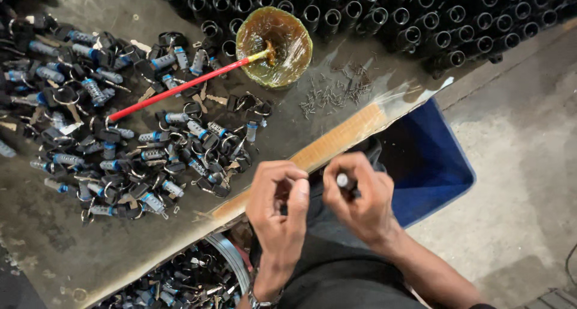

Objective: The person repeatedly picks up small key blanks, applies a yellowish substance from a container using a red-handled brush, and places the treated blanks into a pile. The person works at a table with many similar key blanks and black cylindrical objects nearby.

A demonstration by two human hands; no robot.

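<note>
Grimy workbench (pixel 48 249), small black-and-blue parts (pixel 120 146) heaped at ten o'clock.
Right hand (pixel 357 195) pinches a small cylinder (pixel 342 180); left hand (pixel 279 204) curls closed beside it, contents hidden, mid-assembly; mating them needs careful alignment.

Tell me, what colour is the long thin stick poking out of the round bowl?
The long thin stick is red, with a yellowish tip inside the round amber bowl. The head view shows it.

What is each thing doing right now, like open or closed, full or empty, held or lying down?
Left hand: fingers curled, contents hidden.
Right hand: pinching a small grey cylinder.
Tub: open, holds amber grease.
Red-handled brush: resting in the tub.
Black-and-blue parts: heaped loose.
Small pins: scattered.
</note>
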